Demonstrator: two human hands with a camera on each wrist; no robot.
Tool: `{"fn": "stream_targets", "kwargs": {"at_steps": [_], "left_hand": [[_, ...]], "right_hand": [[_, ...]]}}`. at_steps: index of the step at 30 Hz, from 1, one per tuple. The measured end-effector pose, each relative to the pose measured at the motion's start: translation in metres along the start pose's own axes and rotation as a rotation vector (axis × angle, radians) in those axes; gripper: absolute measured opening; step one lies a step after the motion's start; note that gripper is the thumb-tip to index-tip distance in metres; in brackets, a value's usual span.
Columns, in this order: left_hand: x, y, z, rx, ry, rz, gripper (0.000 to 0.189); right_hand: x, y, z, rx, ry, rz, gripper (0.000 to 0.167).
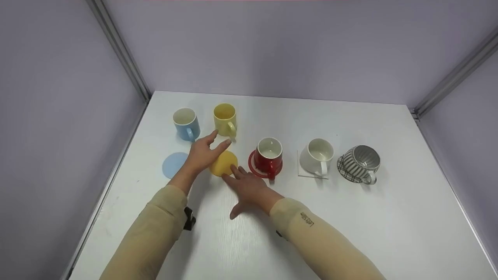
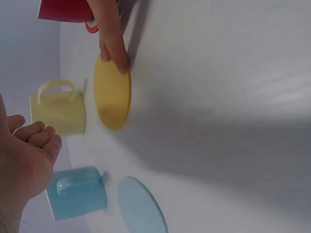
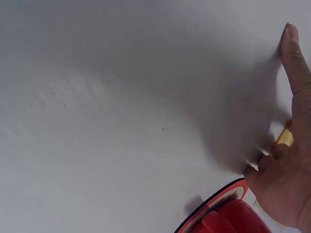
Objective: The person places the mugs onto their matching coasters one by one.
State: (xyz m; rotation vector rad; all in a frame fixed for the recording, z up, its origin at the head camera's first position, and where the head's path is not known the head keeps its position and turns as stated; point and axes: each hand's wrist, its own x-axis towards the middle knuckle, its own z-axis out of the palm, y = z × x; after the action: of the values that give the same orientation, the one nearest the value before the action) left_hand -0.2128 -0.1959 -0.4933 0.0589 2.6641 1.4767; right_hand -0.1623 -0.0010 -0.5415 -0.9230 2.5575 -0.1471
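Observation:
My left hand [image 1: 203, 154] hovers over the table with thumb and index finger spread, just short of the yellow mug [image 1: 225, 125] and its handle. Nothing is in its grasp. Below it lies a round yellow coaster [image 1: 223, 165], bare on top. Straight fingertips of my right hand [image 1: 252, 188] touch that coaster's edge, the thumb held away from the others; the left wrist view shows this contact at the coaster [image 2: 109, 94]. Left of the yellow mug stands a light blue mug [image 1: 187, 130], with a round blue coaster [image 1: 172, 165] in front of it.
A red mug [image 1: 268, 157] stands on a red coaster [image 1: 252, 167], close to my right hand. Farther right are a white mug [image 1: 313, 157] on a square white coaster [image 1: 306, 173] and a striped mug [image 1: 355, 161] on a checked coaster [image 1: 344, 172]. Panels [image 1: 256, 46] border the table.

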Motion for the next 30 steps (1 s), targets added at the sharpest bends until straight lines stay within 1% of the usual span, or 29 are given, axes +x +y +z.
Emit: {"fn": "stream_targets", "kwargs": {"at_steps": [3, 5, 9, 11, 12, 14, 20, 24, 27, 30], "left_hand": [[0.006, 0.007, 0.008, -0.169, 0.03, -0.04, 0.081], [0.011, 0.01, 0.013, -0.302, 0.04, -0.107, 0.08], [0.021, 0.018, 0.02, -0.568, 0.053, -0.269, 0.081], [0.027, 0.02, 0.024, -0.659, 0.062, -0.34, 0.084], [0.029, 0.021, 0.025, -0.688, 0.063, -0.369, 0.085], [0.033, 0.021, 0.028, -0.735, 0.065, -0.406, 0.087], [0.042, 0.015, 0.037, -0.866, 0.078, -0.448, 0.089], [0.045, 0.013, 0.041, -0.895, 0.067, -0.456, 0.088], [0.048, 0.014, 0.046, -0.927, 0.05, -0.447, 0.088], [0.051, 0.013, 0.05, -0.96, 0.047, -0.433, 0.089]], "right_hand": [[0.001, -0.001, 0.0, 0.012, -0.002, 0.011, 0.128], [0.001, -0.002, 0.0, 0.019, 0.001, 0.017, 0.13], [0.001, -0.002, -0.001, 0.034, -0.003, 0.029, 0.131], [0.001, -0.002, -0.001, 0.038, -0.003, 0.03, 0.131], [0.0, -0.002, -0.001, 0.041, -0.006, 0.032, 0.131], [-0.001, -0.002, -0.002, 0.046, -0.002, 0.031, 0.131], [0.0, -0.003, -0.001, 0.037, -0.006, 0.028, 0.13], [0.0, -0.003, -0.002, 0.048, -0.009, 0.034, 0.129], [0.0, -0.003, -0.002, 0.048, -0.012, 0.035, 0.129], [0.001, -0.001, -0.002, 0.053, -0.014, 0.043, 0.131]]}}
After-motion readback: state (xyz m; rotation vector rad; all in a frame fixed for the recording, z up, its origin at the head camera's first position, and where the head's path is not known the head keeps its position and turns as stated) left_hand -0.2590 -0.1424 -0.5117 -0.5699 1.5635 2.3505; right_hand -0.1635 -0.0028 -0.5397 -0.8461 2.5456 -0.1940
